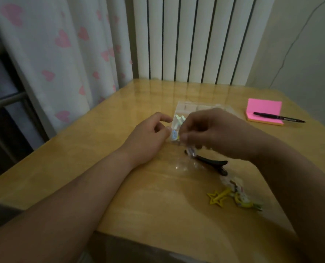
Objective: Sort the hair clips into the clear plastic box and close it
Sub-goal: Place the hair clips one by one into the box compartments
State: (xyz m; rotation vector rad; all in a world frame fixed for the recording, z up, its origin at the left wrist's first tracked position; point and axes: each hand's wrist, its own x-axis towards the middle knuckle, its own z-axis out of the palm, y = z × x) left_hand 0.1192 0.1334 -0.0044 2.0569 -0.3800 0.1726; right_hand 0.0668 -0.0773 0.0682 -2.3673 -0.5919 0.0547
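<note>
- Looking down through the head camera: both bare hands meet at the centre of the wooden table (119, 186), right over the near edge of the clear plastic box (184, 109).
- Left hand (148, 138) comes in from 8 o'clock, fingers curled, thumb and forefinger pinched on one side of a small pale hair clip (174, 135).
- Right hand (213, 130) reaches in from 4 o'clock, fingers bent, fingertips closed on the other side of that same clip. Blur makes the exact grip hard to read.
- The box sits open at 12 o'clock from the hands, mostly covered by the right hand; white clips (180, 120) show inside its near-left compartment.
- Just below the hands, at 5 o'clock, a black alligator clip (213, 162) lies flat on the table, with a crinkled scrap of clear wrapping (182, 166) beside it.
- Further toward 5 o'clock, a yellow star clip (217, 198) rests next to a bundle of packaged clips (239, 194), touching it.
- Far out at 2 o'clock, a pink sticky-note pad (262, 111) carries a black pen (278, 117) laid across it, well apart from the box.
- Behind the table: a white radiator (195, 38) at 12 o'clock, a heart-print curtain (62, 54) at 10 o'clock.
</note>
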